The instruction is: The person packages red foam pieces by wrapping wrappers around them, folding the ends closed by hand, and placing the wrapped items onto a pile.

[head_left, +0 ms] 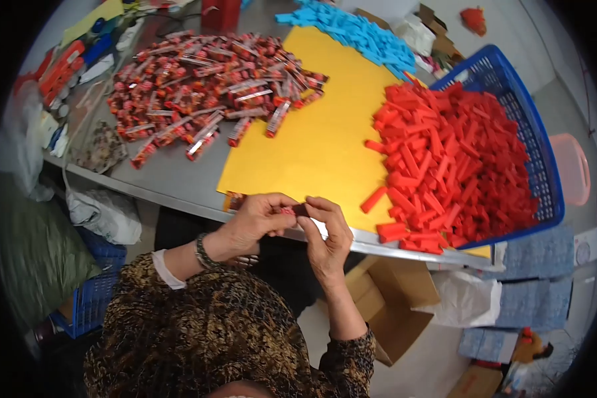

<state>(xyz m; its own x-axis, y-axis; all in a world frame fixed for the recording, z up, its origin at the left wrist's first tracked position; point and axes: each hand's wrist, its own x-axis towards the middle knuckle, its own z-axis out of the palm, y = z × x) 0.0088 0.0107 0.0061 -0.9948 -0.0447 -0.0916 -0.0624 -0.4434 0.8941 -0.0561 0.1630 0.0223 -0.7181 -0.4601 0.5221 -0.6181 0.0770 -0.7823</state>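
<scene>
My left hand (262, 219) and my right hand (326, 237) meet at the table's front edge. Between their fingertips is a small red and pink piece (288, 211), with a dark part at my right fingertips; its details are too small to tell. Both hands are pinched closed on it. Behind them lies a yellow sheet (312, 126). Wrapped red sticks with clear ends (199, 93) are heaped at the left of the table. Red plastic pieces (438, 159) spill from a blue basket (556, 179) on the right.
Light blue pieces (351, 30) are piled at the back. A red container (220, 14) stands behind the wrapped sticks. Below the table are an open cardboard box (395, 302), a white bag (461, 298) and, at left, a blue crate (99, 285) beside a green sack (33, 252).
</scene>
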